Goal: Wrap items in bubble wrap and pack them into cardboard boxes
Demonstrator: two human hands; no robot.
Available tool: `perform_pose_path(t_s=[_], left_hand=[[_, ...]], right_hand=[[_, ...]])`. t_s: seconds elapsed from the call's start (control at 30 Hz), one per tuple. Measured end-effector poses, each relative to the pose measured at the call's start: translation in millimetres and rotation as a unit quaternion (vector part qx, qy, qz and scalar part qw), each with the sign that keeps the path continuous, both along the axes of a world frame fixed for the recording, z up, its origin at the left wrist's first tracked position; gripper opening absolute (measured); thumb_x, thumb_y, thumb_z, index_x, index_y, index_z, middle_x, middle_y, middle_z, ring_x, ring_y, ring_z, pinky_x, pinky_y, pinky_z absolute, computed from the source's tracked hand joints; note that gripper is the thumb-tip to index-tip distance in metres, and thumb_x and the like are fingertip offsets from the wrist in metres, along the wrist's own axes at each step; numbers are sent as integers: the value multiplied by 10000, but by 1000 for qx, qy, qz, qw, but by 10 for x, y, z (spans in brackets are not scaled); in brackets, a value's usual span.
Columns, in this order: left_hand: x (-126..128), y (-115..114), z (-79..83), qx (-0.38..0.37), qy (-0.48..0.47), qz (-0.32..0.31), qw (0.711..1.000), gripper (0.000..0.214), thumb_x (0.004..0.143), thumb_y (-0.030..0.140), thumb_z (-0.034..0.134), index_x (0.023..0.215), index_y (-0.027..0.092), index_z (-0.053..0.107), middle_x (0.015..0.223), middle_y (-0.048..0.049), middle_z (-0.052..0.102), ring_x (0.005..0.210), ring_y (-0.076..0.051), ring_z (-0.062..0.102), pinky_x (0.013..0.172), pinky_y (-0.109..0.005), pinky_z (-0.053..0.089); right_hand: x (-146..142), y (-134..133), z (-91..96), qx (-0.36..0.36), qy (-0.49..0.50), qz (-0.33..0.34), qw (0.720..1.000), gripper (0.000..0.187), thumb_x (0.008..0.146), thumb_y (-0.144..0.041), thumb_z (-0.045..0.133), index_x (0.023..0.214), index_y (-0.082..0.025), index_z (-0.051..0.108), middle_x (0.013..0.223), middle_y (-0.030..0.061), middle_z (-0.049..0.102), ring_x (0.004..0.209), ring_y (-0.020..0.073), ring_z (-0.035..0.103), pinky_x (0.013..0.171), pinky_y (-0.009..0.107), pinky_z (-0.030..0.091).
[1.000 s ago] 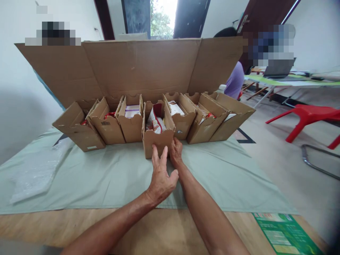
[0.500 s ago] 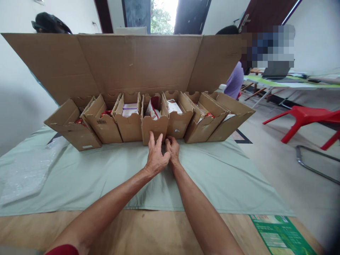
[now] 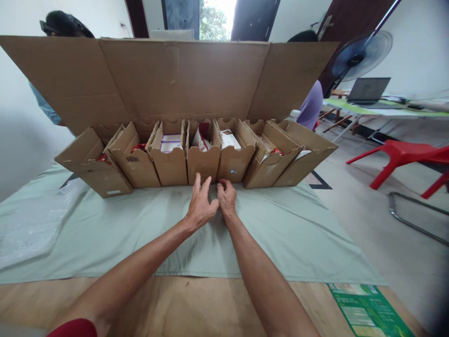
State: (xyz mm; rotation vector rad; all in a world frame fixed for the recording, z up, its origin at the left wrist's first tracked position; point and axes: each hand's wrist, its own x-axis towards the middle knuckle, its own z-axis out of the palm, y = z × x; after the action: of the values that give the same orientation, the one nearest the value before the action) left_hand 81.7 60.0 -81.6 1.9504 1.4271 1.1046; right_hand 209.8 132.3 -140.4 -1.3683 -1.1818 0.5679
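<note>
Several cardboard bins stand in a row on the pale green cloth, each with packages inside. My left hand [image 3: 201, 204] is open, fingers spread, with its fingertips at the lower front of the middle cardboard bin [image 3: 202, 164]. A red and white packet [image 3: 201, 138] shows in that bin. Close beside it, my right hand [image 3: 227, 196] has its fingers curled together by the base of the neighbouring bin [image 3: 235, 167], which holds a white box [image 3: 230, 140]. Whatever those curled fingers may hold is hidden.
A tall cardboard panel [image 3: 185, 82] rises behind the bins. Clear plastic wrap [image 3: 35, 224] lies on the green cloth [image 3: 140, 234] at left. A green printed sheet [image 3: 365, 309] is at the front right. A red stool [image 3: 396, 159] and a fan [image 3: 356, 58] stand at right.
The middle bin has slid back, from jutting forward to nearly in line with its neighbours. My left hand has shifted slightly left, away from the right hand.
</note>
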Motion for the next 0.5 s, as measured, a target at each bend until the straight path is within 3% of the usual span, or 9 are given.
perform_pose_path(t_s=[0.1,0.27,0.4,0.5], left_hand=[[-346,-228,-127,-21,55,-11,998,700,814,233,603,1491,139,454,1706,-207,164,1563,-372,225,1208,-600,304],[-914,-441,-342,-7,197,7,980,482,835,255,610,1303,145,635,1520,-185,526,1493,-369,375,1195,-583,346],[-1053,-499,-389,9,209,-3,978,368,888,268,583,1227,167,685,1463,-156,596,1432,-321,472,1193,-516,373],[-1056,-509,-405,21,207,-7,978,348,899,263,574,1216,175,689,1457,-150,605,1425,-321,480,1183,-529,380]], right_hand=[[-3,2,4,-3,10,-3,1000,319,785,-382,545,959,-192,733,830,78,766,765,251,662,818,395,535],[-49,11,23,-3,36,-8,999,293,735,-378,571,900,-194,728,746,67,736,735,263,642,811,419,528],[-44,29,42,0,61,-18,998,271,686,-358,582,859,-189,702,770,69,728,759,258,650,783,404,531],[182,0,65,9,87,-64,994,340,680,-357,544,957,-193,657,915,67,721,810,226,663,742,364,537]])
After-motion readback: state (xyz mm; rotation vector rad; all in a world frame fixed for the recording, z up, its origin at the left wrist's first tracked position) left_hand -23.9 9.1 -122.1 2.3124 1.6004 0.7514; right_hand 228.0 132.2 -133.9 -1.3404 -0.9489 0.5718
